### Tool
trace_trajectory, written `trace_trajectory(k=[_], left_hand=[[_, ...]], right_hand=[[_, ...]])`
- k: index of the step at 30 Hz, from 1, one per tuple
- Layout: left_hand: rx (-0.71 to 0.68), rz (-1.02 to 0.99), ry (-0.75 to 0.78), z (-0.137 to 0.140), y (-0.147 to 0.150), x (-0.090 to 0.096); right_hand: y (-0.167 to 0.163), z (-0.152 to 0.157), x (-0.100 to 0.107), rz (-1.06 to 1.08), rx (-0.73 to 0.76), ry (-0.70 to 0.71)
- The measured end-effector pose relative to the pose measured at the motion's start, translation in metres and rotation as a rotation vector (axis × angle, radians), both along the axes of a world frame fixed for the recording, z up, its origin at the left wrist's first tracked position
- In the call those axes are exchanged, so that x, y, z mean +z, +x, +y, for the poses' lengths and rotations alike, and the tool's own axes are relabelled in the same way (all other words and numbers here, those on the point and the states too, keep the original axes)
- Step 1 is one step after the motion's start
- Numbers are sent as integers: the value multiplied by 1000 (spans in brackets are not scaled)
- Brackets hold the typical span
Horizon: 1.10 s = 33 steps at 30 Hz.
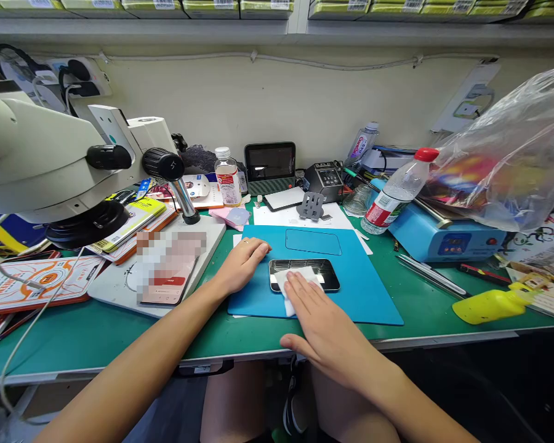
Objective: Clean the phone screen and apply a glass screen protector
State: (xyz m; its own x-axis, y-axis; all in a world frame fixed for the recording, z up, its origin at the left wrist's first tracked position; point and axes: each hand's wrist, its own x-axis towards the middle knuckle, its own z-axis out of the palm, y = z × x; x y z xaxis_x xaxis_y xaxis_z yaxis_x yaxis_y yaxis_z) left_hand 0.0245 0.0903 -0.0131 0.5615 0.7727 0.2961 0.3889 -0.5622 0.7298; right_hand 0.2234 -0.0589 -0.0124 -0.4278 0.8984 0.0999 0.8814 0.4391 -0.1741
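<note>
A phone [329,275] with a dark, glossy face and silver edge lies flat on the blue mat [364,301]. My right hand [316,317] presses a white wipe [314,275] onto the phone's face, its fingers stretched out flat and its thumb apart. The wipe covers the middle of the phone and hangs over its near edge. To the left, my left hand [242,264] rests on the mat's left part, apart from the phone. Its fingers are loosely curled, with nothing seen in them. Behind the phone, a thin dark-outlined rectangle [313,242] lies on the mat.
A microscope [41,160] reaches in from the left above a second phone [170,277] on a pale plate. A red-capped bottle [399,191], blue device [447,237], tweezers [431,275] and yellow bottle [493,304] stand or lie at right. A small screen [270,163] is behind.
</note>
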Motion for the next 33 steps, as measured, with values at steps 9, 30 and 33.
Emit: trace_trajectory(k=[9, 30, 33], left_hand=[[-8, 87, -11, -4, 0, 4], [-101, 115, -3, -8, -3, 6], [-105, 116, 3, -7, -2, 6]], right_hand=[[58, -24, -11, -98, -89, 164], [102, -20, -4, 76, -191, 145], [102, -14, 13, 157, -260, 265]])
